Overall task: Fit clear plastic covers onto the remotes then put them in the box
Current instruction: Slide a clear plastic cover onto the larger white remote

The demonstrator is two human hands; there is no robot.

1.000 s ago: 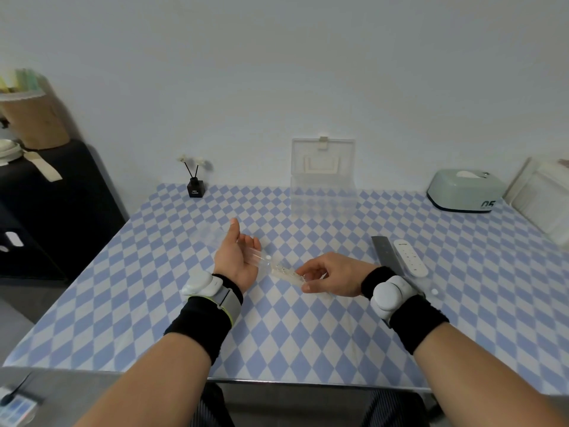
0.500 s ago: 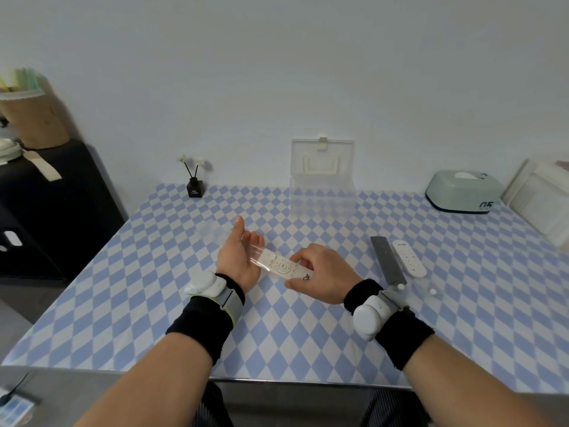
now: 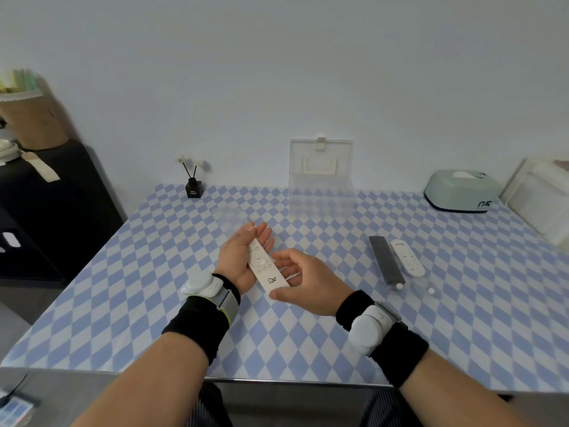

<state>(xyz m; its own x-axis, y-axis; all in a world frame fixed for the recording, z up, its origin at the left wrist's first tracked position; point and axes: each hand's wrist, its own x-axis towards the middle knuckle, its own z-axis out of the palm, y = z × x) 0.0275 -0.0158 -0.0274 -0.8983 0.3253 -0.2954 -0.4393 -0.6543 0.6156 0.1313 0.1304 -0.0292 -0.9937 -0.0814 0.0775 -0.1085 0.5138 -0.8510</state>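
A slim white remote lies between both hands above the table's middle. My left hand cradles its far end with the palm turned inward. My right hand pinches its near end between thumb and fingers. A clear cover seems to wrap the remote, though it is hard to make out. A clear plastic box with its lid raised stands at the back centre. A black remote and a second white remote lie side by side on the right, with faint clear covers near them.
A small black reed diffuser stands at the back left. A pale green tissue box sits at the back right, beside a white object at the table's right edge. A black cabinet is left of the checked table.
The remote has slid further into my left palm and now faces up with its buttons showing. My right hand moved left and turned to grip the near end.
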